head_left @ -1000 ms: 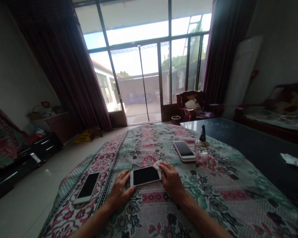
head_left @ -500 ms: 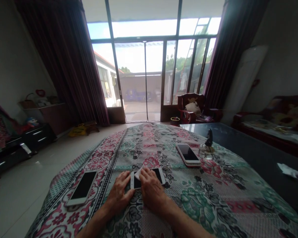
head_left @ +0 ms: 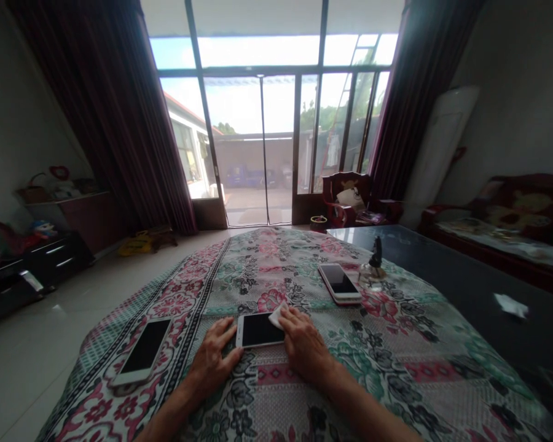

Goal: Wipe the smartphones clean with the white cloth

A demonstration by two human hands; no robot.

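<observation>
The middle phone lies screen-up on the floral tablecloth, left hand open against its left end, right hand grasping a white tissue on it; uneven pressure could skid it sideways.

Hazy glare from the windows, otherwise dim and shadowy

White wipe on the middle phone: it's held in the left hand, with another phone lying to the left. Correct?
Not quite: the head view shows the white wipe in the right hand, not the left hand. It is on the middle phone, and another phone lies to the left.
</observation>
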